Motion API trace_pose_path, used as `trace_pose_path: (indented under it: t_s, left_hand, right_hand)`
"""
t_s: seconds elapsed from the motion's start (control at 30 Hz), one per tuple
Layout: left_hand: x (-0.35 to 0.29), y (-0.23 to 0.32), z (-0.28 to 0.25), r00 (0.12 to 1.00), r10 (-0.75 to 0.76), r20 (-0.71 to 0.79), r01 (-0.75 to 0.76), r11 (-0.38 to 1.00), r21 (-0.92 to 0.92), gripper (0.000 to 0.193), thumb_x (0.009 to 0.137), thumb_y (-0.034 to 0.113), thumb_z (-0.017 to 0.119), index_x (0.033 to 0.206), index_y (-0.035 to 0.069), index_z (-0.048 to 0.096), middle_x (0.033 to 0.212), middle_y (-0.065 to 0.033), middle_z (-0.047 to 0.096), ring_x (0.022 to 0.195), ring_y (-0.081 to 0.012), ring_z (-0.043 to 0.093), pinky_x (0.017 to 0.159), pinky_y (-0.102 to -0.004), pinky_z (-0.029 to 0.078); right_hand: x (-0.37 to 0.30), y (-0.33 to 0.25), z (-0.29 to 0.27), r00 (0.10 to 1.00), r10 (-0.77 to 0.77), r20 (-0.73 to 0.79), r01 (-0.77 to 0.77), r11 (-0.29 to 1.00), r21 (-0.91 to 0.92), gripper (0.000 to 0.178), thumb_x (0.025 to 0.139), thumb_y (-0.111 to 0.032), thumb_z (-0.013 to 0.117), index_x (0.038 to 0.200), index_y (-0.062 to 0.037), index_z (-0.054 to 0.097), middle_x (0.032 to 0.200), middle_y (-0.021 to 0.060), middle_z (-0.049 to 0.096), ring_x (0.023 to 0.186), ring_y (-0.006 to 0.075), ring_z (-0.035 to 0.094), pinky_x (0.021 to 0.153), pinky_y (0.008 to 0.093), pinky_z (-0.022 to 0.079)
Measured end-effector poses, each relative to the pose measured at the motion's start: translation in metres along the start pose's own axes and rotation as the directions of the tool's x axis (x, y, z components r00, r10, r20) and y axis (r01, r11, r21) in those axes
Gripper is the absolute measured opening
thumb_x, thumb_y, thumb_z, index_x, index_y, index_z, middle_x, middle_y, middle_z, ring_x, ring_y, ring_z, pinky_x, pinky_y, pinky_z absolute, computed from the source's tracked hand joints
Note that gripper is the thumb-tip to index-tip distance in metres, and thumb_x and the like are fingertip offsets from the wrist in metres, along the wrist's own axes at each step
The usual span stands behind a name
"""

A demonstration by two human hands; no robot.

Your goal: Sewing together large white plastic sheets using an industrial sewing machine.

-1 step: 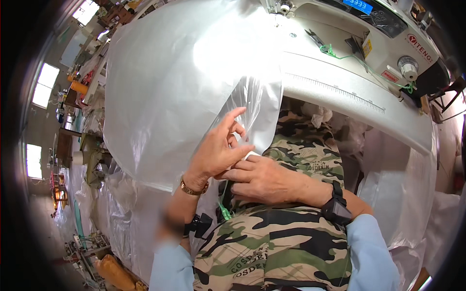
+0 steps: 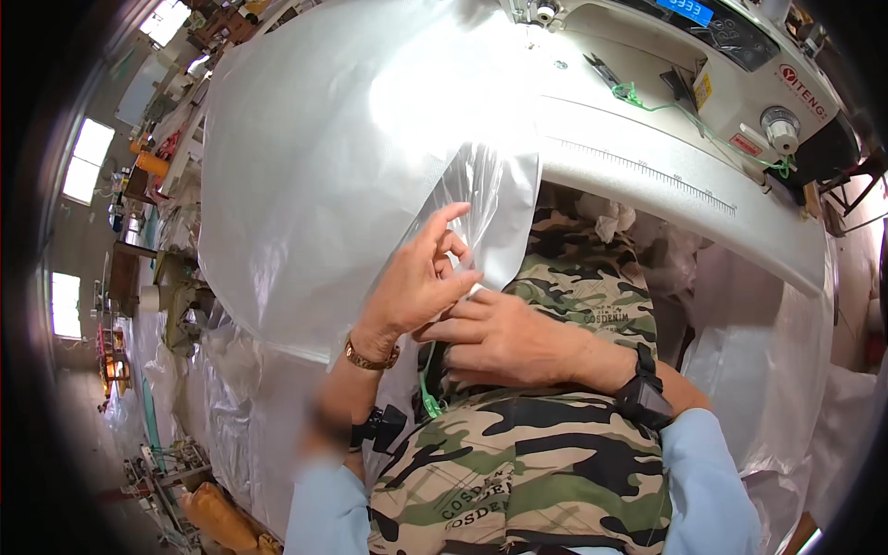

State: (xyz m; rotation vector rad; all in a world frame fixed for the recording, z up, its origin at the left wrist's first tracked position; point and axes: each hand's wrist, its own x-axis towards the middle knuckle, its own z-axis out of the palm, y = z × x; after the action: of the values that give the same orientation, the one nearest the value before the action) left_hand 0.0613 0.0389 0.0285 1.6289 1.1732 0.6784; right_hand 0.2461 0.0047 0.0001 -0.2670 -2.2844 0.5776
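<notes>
Plastic sheet (image 2: 287,194) partly hidden bhd L hand (image 2: 412,287) & R hand (image 2: 513,340)

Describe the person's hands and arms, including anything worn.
The left hand is gloveless, with a golden bracelet and black strapped device behind it. The right hand, also gloveless, has a boxy black device behind it. The sleeves are light blue.

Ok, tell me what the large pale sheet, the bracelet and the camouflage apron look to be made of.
Large pale sheet: probably flexible plastic, smooth and semi-glossy, judging by its glare and crease highlights.
Bracelet: seemingly polished gold-toned metal, given its glints; solid or plated, I can't tell.
Camouflage apron: likely printed woven fabric, matte, as it folds softly without shine.
</notes>
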Motion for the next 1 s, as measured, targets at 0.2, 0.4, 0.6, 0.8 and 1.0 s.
trace_pose_path:
  t_s: [0.2,0.4,0.6,0.8,1.0]
  left_hand:
    - [-0.001,0.008,0.006,0.983,-0.183,0.011,0.177,0.935,-0.307,0.045,0.09,0.008,0.073,0.13,-0.003,0.055,0.074,0.0053,0.056,0.057,-0.0007,0.047,0.051,-0.0183,0.036]
    - [-0.01,-0.003,0.01,0.987,-0.162,0.001,0.144,0.871,-0.47,0.017,0.094,0.012,0.071,0.105,0.001,0.064,0.059,0.0104,0.049,0.052,0.0013,0.038,0.047,-0.0186,0.025]
    - [-0.011,0.003,0.024,0.981,-0.163,-0.11,0.095,0.884,-0.458,0.016,0.097,0.014,0.07,0.092,0.006,0.057,0.058,0.0103,0.049,0.051,0.0013,0.035,0.047,-0.019,0.025]
    - [-0.01,0.004,0.032,0.962,0.063,-0.266,-0.115,0.976,-0.183,0.013,0.103,0.017,0.061,0.097,0.006,0.058,0.059,0.011,0.045,0.049,0.0009,0.034,0.045,-0.0194,0.025]
    - [-0.005,0.013,0.023,0.955,0.144,-0.259,-0.168,0.983,-0.075,0.016,0.103,0.014,0.06,0.094,0.002,0.06,0.065,0.0087,0.047,0.057,0.0001,0.037,0.051,-0.0195,0.029]
  right_hand:
    - [-0.019,0.012,-0.024,0.963,0.265,0.052,-0.27,0.943,0.193,0.023,0.09,-0.025,0.072,0.083,-0.0048,0.063,0.102,0.0068,0.073,0.093,0.0259,0.067,0.088,0.0398,0.05]
    - [-0.023,0.003,-0.015,0.878,0.475,-0.053,-0.43,0.833,0.347,0.021,0.092,-0.023,0.072,0.093,-0.0016,0.069,0.089,0.0123,0.071,0.082,0.0272,0.069,0.072,0.0365,0.053]
    - [-0.051,0.044,0.017,0.349,0.673,-0.652,-0.628,0.684,0.37,0.031,0.089,-0.015,0.074,0.111,0.0015,0.06,0.098,0.0116,0.062,0.091,0.0223,0.061,0.083,0.0343,0.051]
    - [-0.064,0.08,0.044,0.3,0.91,-0.285,-0.456,0.399,0.795,0.041,0.088,-0.018,0.074,0.114,0.005,0.053,0.104,0.0137,0.063,0.092,0.0211,0.062,0.083,0.0368,0.052]
    - [-0.073,0.086,0.041,0.496,0.816,-0.296,-0.816,0.555,0.161,0.033,0.087,-0.014,0.055,0.111,0.0084,0.055,0.086,0.0133,0.065,0.085,0.0182,0.064,0.075,0.0365,0.05]
